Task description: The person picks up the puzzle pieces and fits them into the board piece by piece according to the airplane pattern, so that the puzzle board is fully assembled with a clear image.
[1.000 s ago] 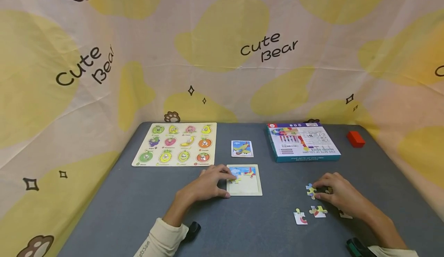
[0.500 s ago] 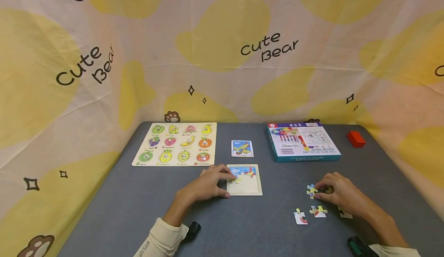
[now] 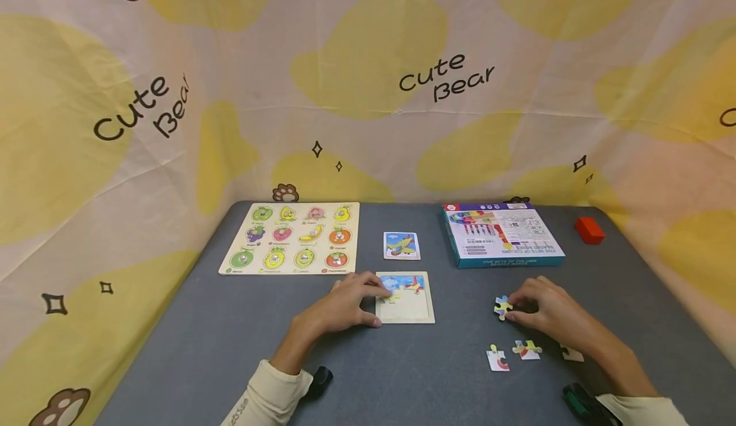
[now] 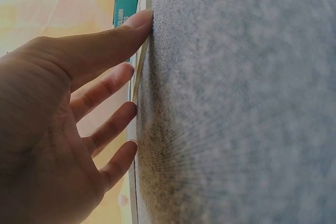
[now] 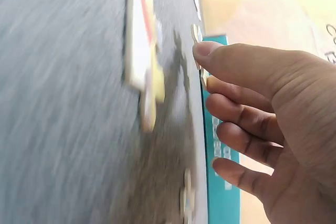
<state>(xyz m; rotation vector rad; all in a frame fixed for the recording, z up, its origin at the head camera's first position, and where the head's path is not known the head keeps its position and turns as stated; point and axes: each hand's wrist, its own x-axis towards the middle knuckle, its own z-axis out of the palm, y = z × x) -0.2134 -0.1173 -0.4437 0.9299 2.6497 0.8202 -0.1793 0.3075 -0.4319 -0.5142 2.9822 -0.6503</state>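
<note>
My right hand [image 3: 546, 311] pinches one jigsaw piece [image 3: 503, 307] between the thumb and the first fingers, so this grip is clamped on the piece. The piece is yellow and blue, and it is at the tips of my fingers, just above the grey surface [image 3: 230, 349], to the right of the puzzle tray [image 3: 409, 311]. In the right wrist view the picture is blurred and I see only my curled fingers [image 5: 236, 98] beside the surface.

My left hand [image 3: 345, 304] lies flat on the surface with the fingers straight and a little spread. The fingertips touch the left edge of the puzzle tray. This grip is apart and it holds nothing. In the left wrist view the fingertips [image 4: 139, 19] press against the thin edge of the tray.

The tray has some pieces already in its upper part, with blue sky and a red shape.

Near my right hand three loose pieces [image 3: 526, 349] lie on the surface. Behind the tray there is a small picture card [image 3: 400, 246] with a yellow plane. To the left of the card lies a fruit peg board [image 3: 293, 237], and to the right a blue box [image 3: 500, 233]. A red block [image 3: 589, 230] is at the far right corner.
</note>
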